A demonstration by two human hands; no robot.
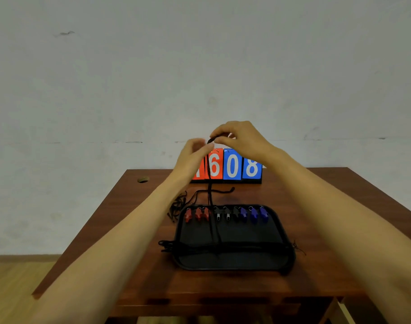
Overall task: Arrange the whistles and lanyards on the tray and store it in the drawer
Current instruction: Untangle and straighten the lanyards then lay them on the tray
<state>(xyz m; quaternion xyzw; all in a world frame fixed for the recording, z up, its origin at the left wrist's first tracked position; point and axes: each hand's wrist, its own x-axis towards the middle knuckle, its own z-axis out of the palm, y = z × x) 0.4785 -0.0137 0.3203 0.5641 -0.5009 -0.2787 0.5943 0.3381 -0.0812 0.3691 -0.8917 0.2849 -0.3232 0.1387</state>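
Forearms (106,253) reach over the table (134,288). Tray (230,265) is mid-table, with the whistles (228,215) lined along its 12 o'clock edge and laid lanyards (223,247) across it. Left hand (193,155) and right hand (242,141) both pinch the hanging lanyard (210,183). Looks over halfway: the loose lanyards (178,204) at 10 o'clock and the drawer are left.

Dim, soft overall; wide-angle bowing at edges; slight blur throughout.
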